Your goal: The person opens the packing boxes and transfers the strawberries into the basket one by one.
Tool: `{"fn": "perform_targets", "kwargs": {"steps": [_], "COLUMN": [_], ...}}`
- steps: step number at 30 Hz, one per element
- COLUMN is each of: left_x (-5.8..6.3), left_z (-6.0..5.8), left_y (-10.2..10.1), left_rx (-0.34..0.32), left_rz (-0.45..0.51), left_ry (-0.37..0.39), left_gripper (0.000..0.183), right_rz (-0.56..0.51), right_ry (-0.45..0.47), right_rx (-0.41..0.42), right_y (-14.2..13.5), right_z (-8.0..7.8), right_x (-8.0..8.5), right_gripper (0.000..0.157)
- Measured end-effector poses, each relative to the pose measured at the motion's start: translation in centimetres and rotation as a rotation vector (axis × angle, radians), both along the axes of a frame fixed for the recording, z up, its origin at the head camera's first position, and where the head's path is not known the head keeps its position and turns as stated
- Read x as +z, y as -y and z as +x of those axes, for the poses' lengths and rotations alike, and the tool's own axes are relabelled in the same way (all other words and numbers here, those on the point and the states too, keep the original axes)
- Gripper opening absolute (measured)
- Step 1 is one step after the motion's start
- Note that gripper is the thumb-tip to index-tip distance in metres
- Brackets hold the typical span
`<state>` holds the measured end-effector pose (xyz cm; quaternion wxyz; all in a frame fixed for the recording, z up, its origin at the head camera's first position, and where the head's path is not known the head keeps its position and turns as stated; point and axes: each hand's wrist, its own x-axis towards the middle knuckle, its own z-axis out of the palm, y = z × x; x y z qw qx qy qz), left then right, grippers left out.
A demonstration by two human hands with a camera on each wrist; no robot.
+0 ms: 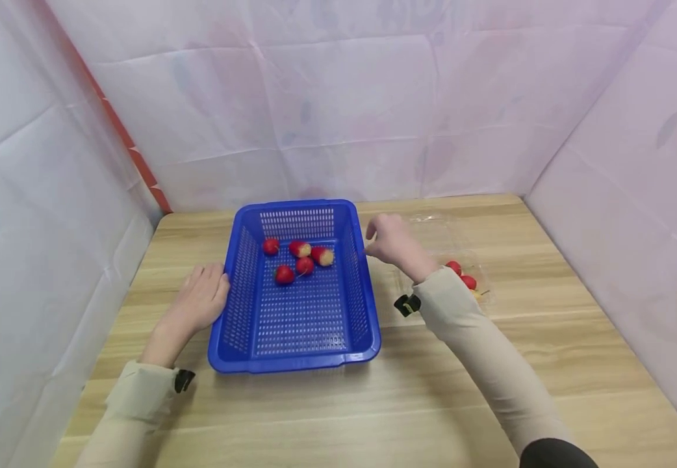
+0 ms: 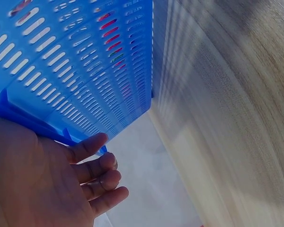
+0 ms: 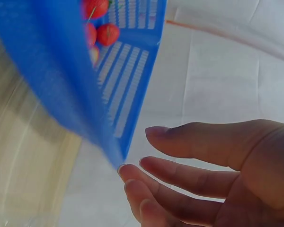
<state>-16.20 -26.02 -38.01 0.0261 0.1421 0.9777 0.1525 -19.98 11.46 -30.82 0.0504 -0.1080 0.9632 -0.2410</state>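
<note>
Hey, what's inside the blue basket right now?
Inside the blue basket: three small rounded red fruits and two longer red pieces with yellowish ends. The basket floor directly beneath them is covered, so I can't see what's there.

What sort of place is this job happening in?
Probably a makeshift tabletop booth: creased, pale sheets line three sides of a wood-grain table, where a blue basket holds small red fruit-like items.

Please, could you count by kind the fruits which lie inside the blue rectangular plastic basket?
Rounded red fruits: 3
Blunt red fruits with pale yellow ends: 2
Total inside the blue plastic basket: 5
</note>
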Motion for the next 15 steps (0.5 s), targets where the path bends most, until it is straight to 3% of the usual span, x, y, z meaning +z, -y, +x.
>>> {"fn": "perform_targets", "kwargs": {"steps": [7, 15], "left_x": [-0.1, 0.0], "left_z": [-0.2, 0.1], "left_y": [0.0, -0.1], "left_rx": [-0.003, -0.005], "left_rz": [0.005, 0.007], "left_ry": [-0.005, -0.003], "left_gripper": [0.036, 0.034], "right_rz": [0.000, -0.021], "right_ry": [0.025, 0.091], "right_rx": [-0.035, -0.128], "right_y": [-3.8, -8.3], "right_z": [0.3, 1.7], "right_x": [-1.3, -4.0], "right_gripper": [0.029, 0.035]}}
